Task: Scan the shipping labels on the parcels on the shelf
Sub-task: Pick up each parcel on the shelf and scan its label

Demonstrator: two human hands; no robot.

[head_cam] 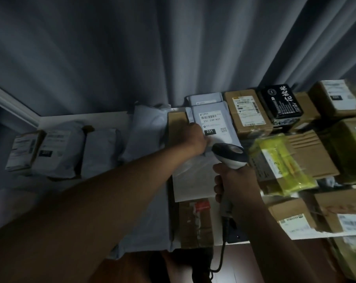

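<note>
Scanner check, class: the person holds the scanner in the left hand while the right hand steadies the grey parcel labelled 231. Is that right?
No, the hands are swapped. The head view shows the right hand gripping the scanner, while the left hand steadies the grey parcel labelled 231.

"231-239-K01" and "231" on grey mailer's shipping label [213,124]; "花椒米" on black box [280,103]
</note>
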